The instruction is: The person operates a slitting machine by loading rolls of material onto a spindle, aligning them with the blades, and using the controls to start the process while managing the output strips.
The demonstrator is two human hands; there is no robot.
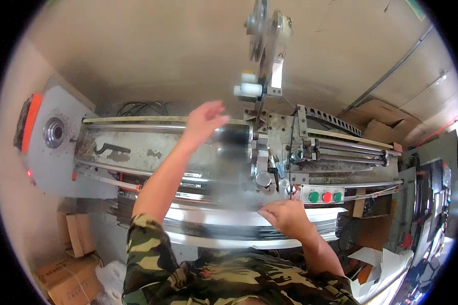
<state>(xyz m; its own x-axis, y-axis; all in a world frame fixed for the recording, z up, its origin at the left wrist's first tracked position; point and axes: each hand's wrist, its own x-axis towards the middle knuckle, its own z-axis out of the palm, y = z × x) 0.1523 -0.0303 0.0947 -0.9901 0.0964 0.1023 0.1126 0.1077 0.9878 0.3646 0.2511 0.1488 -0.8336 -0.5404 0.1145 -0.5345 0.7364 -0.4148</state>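
Raised over the far side of the machine bed (130,147), my left hand (206,121) has its fingers loosely spread, with nothing visible in them. Close beside it is a dark shiny cylinder (234,134) at the machine's middle. A grey, motion-smeared sheet-like shape (233,178) stretches from the cylinder toward me. My right hand (286,216) is closed, fingertips pressed together near that shape's near right end; what they grip is too blurred to make out. Beneath this hand lies a long stack of thin shiny sheets (285,231), its edges layered.
A control box with green and red buttons (326,195) sits right of the machine's middle. A wheel arm (275,40) rises at the back. A hook-shaped wrench (112,148) lies on the bed. Cardboard boxes (68,279) stand lower left; loose white sheets (376,264) lie lower right.
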